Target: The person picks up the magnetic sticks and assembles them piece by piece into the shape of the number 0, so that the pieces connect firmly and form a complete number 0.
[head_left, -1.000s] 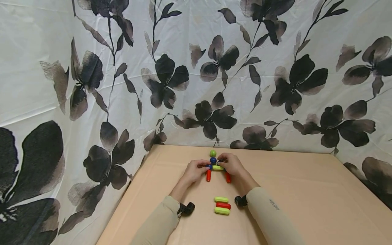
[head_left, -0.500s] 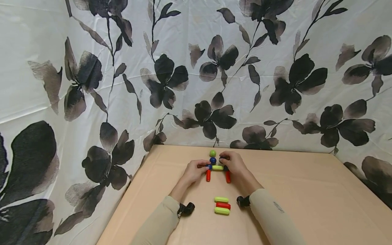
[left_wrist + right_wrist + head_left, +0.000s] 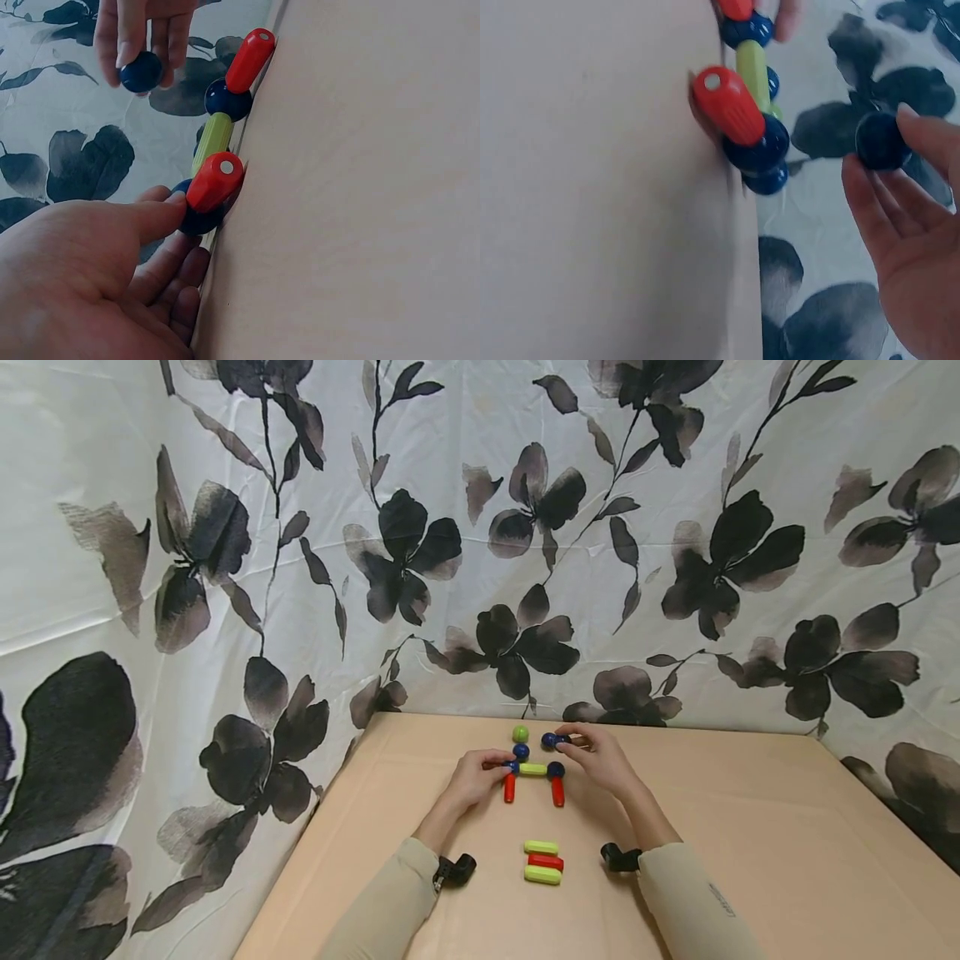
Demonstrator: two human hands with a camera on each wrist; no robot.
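A small figure of magnetic pieces lies on the tan table (image 3: 750, 827). A green rod (image 3: 533, 769) joins two blue balls, and a red rod (image 3: 510, 787) hangs from the left one and a red rod (image 3: 558, 792) from the right one. A blue ball (image 3: 521, 750) and a green ball (image 3: 521, 734) sit behind it. My left hand (image 3: 501, 767) pinches the left blue ball (image 3: 196, 219) with thumb and fingers. My right hand (image 3: 567, 742) holds a loose blue ball (image 3: 550, 740) (image 3: 883, 140) in its fingertips, just behind the right blue ball (image 3: 556, 769) and apart from it.
Two green rods (image 3: 542, 847) (image 3: 543, 876) and a red rod (image 3: 546, 862) lie side by side near me between my forearms. A flowered curtain (image 3: 225, 610) hangs close behind and to the left of the table. The table's back edge runs just beyond the green ball.
My right hand has come off the right end of the figure and moved back and right with a blue ball in its fingertips. The right blue ball now shows. The left hand has stayed put.
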